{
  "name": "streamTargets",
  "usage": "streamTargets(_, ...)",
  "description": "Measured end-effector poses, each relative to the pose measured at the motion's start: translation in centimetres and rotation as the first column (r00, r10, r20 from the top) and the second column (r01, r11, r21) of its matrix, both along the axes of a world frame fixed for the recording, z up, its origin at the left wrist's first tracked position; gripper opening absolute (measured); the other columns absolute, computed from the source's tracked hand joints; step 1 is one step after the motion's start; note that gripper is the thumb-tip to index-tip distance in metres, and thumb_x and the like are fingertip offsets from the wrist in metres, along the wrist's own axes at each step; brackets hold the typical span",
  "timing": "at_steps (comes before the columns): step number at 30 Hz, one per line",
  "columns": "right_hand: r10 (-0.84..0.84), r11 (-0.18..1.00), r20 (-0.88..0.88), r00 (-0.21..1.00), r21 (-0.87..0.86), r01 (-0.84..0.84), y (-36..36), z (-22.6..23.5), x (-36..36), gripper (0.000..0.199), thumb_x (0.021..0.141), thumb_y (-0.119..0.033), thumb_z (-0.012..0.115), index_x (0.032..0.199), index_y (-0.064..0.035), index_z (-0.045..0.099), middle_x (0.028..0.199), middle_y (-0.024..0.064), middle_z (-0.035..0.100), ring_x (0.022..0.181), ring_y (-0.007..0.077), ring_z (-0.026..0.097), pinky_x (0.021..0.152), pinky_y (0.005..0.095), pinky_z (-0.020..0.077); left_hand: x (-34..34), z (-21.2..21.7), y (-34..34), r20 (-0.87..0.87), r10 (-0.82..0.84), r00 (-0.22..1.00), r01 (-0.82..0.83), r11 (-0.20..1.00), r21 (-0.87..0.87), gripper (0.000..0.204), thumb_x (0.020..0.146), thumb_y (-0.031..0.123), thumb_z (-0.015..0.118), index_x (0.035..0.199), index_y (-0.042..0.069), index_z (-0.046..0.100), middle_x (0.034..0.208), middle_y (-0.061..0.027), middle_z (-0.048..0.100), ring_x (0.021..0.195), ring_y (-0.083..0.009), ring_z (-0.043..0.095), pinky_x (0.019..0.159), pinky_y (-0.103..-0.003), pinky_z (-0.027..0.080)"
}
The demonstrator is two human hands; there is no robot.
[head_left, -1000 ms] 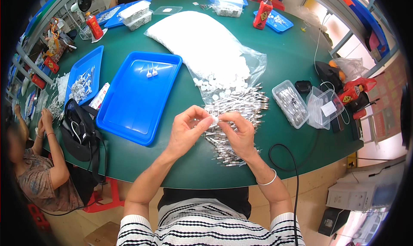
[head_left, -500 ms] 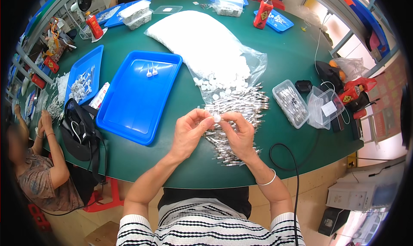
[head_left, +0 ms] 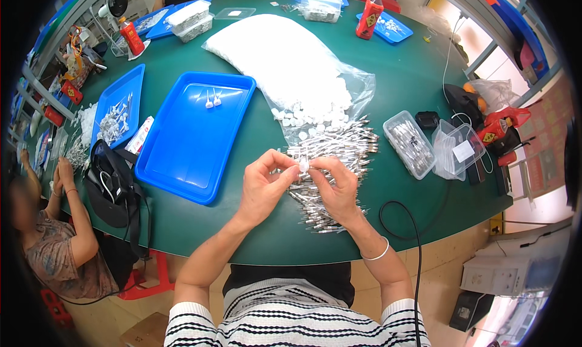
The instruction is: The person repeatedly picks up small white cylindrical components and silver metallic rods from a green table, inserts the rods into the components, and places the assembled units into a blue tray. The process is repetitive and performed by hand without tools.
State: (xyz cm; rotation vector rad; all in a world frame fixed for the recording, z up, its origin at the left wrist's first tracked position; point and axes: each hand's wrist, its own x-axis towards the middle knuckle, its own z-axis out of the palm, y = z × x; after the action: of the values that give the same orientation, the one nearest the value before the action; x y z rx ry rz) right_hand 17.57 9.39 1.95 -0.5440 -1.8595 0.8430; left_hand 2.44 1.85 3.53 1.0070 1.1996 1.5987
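One small white cap [head_left: 304, 164] is pinched between your left hand [head_left: 262, 186] and right hand [head_left: 336, 188], over one heap of slim metal-tipped rods [head_left: 347, 144]. To the left, one blue tray [head_left: 182, 147] bears two white-capped pieces [head_left: 209, 104]. Green tabletop [head_left: 285, 241] gives room between tray and left hand, and between heap and one clear box [head_left: 402, 155] at right. Your forearms [head_left: 209, 256] cross the tabletop's curved near edge.

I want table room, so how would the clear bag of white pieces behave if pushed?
The clear bag would probably sag and shift shape, its film being thin and crumpled. It may drag heavily, since it bulges with white pieces. Some would likely spill, several lying loose at its near end.
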Motion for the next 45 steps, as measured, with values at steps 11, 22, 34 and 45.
streamTargets(11,-0.015,0.988,0.034,0.999,0.157,0.009,0.6,0.2,-0.1,0.021,0.076,0.005,0.069,0.094,-0.0037,0.064,0.082,0.0084,0.065,0.072,0.0237,0.060,0.063,0.0330,0.0481,-0.3,1.1,0.1,-0.463,0.264,0.846,-0.174,0.958,0.229,0.008,0.077,-0.004,0.064,0.085,-0.002,0.063,0.082,-0.0090,0.064,0.071,-0.0145,0.064,0.068,-0.027,0.055)
streamTargets(22,0.021,0.963,0.135,0.991,0.265,-0.056,1.2,0.5,0.2,0.025,0.073,0.007,0.071,0.094,-0.0043,0.065,0.083,0.0071,0.065,0.076,0.0216,0.061,0.065,0.0309,0.0486,-2.5,2.9,-0.1,-0.819,0.191,0.541,-0.040,0.979,0.201,0.009,0.077,0.009,0.072,0.084,0.007,0.067,0.089,-0.0052,0.064,0.085,-0.0221,0.057,0.074,-0.033,0.044)
streamTargets(34,0.027,0.969,0.144,0.989,0.239,-0.061,1.5,0.5,0.4,0.022,0.073,0.005,0.071,0.093,-0.0039,0.065,0.082,0.0074,0.065,0.075,0.0228,0.060,0.066,0.0323,0.0479,-2.5,3.4,0.0,-0.904,0.182,0.387,0.040,0.976,0.214,0.007,0.077,0.009,0.071,0.082,0.009,0.067,0.085,-0.0030,0.062,0.082,-0.0208,0.055,0.075,-0.035,0.040)
streamTargets(45,0.133,0.990,0.117,0.984,0.022,-0.137,1.3,0.1,0.2,0.016,0.077,0.001,0.070,0.091,-0.0031,0.066,0.084,0.0077,0.067,0.076,0.0213,0.061,0.069,0.0309,0.0483,-2.9,4.1,0.1,-0.873,0.015,0.488,0.080,0.995,0.062,0.009,0.079,0.015,0.070,0.077,0.007,0.066,0.076,-0.0031,0.062,0.075,-0.0201,0.054,0.074,-0.034,0.040)
